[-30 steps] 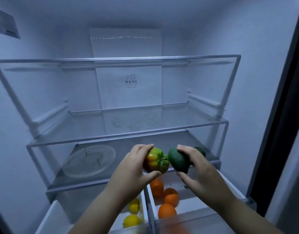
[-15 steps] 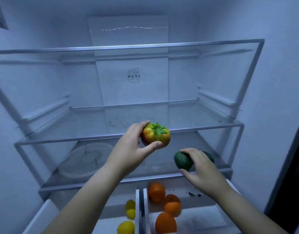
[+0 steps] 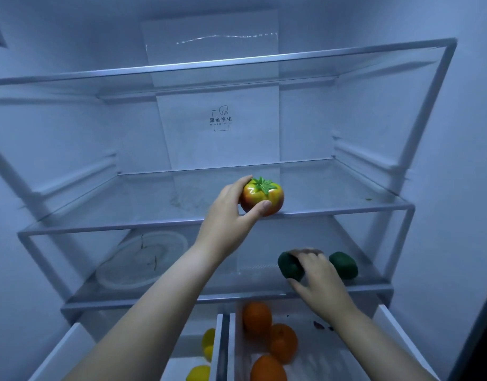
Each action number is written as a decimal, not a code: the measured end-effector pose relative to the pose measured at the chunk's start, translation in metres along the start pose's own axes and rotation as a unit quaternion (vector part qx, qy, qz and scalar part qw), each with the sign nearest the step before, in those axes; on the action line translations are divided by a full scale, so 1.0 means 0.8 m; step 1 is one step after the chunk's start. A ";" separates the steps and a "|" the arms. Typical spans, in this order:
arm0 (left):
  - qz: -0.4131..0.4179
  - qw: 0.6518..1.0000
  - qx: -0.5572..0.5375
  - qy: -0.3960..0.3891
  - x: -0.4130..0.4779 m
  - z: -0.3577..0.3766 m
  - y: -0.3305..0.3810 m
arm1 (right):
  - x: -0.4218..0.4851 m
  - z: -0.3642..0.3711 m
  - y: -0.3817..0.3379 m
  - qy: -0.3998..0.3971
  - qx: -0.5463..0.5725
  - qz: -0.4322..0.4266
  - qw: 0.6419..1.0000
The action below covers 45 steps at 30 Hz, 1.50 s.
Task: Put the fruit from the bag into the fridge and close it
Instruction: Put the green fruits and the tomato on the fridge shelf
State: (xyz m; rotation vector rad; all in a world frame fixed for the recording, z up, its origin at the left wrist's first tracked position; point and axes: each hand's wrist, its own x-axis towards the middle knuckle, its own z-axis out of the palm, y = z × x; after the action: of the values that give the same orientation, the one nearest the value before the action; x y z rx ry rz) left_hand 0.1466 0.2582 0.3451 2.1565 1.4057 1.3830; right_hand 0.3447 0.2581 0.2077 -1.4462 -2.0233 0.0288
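- head cam, only view: left hand [image 3: 225, 224] has its fingers [image 3: 243, 185] clamped on a tomato [image 3: 263, 198], orange-red w/ a green leafy top, right at the front edge of the middle glass shelf [image 3: 346, 207].
- right hand [image 3: 319, 279] is down on the lower shelf [image 3: 264, 281], fingers wrapped over a dark green fruit [image 3: 290, 266] (avocado maybe), a 2nd green one [image 3: 344, 264] just beside it.
- oranges [image 3: 282, 342] in the right drawer [image 3: 393, 325], lemons [image 3: 208, 345] in the left one. bag not in view.
- imo for this step: push the tomato further back from the lip before letting go, set it leaf side up on the flatter base so it doesn't roll off. same w/ the green one, nestle it vs its neighbour.
- tomato looks glossy + smooth, prob slippery; green ones look matte, egg-shaped. shelves are clear glass w/ metal-looking trim, so nothing to stop a roll.
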 end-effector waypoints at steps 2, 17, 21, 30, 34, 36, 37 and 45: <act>-0.010 1.000 0.009 0.007 0.006 0.010 -0.001 | 0.002 0.004 0.003 -0.012 0.001 0.004 1.000; -0.067 0.990 0.122 0.002 0.055 0.048 -0.005 | 0.022 0.032 0.016 -0.052 -0.012 0.004 0.999; -0.086 0.979 0.186 0.021 0.060 0.054 -0.003 | 0.026 0.036 0.017 -0.053 -0.018 0.004 0.998; -0.077 0.966 0.240 0.052 0.060 0.059 -0.006 | 0.029 0.046 0.020 -0.039 -0.016 0.011 0.999; -0.070 0.968 0.237 0.051 0.057 0.060 -0.008 | 0.028 0.040 0.018 -0.031 -0.015 0.014 0.999; -0.063 0.965 0.247 0.054 0.054 0.060 -0.012 | 0.026 0.036 0.016 -0.020 -0.011 0.011 1.000; -0.053 0.963 0.256 0.059 0.051 0.060 -0.014 | 0.025 0.034 0.014 -0.015 -0.010 0.009 1.000; 0.030 0.955 0.280 0.090 0.007 0.057 -0.022 | -0.005 0.011 0.003 0.039 0.012 -0.031 0.999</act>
State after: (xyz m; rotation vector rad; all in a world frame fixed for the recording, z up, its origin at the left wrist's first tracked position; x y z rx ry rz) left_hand 0.1732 0.2849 0.3135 2.4649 2.0179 1.3478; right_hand 0.3431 0.2585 0.1977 -1.3496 -1.9964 -0.0286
